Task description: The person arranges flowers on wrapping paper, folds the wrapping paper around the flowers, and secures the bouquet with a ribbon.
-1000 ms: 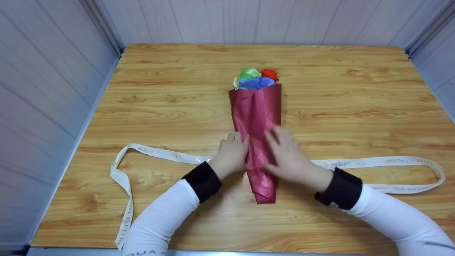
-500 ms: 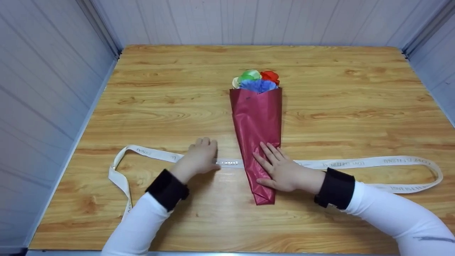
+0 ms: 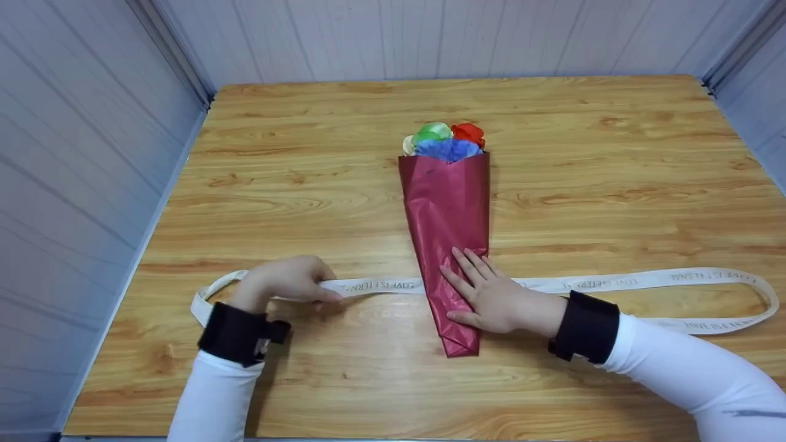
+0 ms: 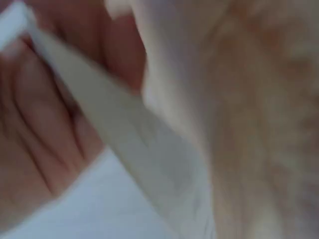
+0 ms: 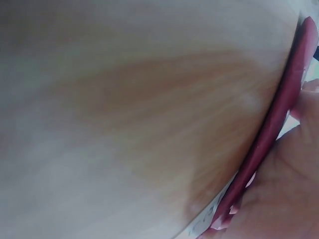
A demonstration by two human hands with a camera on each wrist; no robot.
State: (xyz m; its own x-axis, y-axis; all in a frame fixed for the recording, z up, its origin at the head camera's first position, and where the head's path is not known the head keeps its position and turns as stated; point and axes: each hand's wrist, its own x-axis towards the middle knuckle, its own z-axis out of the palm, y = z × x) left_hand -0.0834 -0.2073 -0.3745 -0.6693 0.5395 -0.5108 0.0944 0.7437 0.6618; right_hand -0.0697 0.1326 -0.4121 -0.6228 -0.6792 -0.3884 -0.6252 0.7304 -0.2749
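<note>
A bouquet (image 3: 447,209) in dark red wrapping paper lies on the table, with green, red, blue and cream blooms at its far end. Across its lower part rests my right hand (image 3: 491,298), fingers straight and spread. A white ribbon (image 3: 387,285) printed with lettering runs beneath the bouquet and out to both sides. Left of the bouquet, my left hand (image 3: 288,282) pinches the ribbon between thumb and fingers. The left wrist view shows the ribbon (image 4: 129,129) passing through that hand. In the right wrist view, the wrapping's red edge (image 5: 269,129) lies against my palm.
The ribbon's right part loops (image 3: 770,301) back near the table's right side. Wood-grain table (image 3: 307,153) extends all around, with pale panel walls (image 3: 381,37) at the back and sides. Another ribbon loop (image 3: 202,301) lies by my left wrist.
My left hand has left the bouquet, moved left along the ribbon and taken hold of it. My right hand has slid lower on the wrapping and now lies still and flat.
</note>
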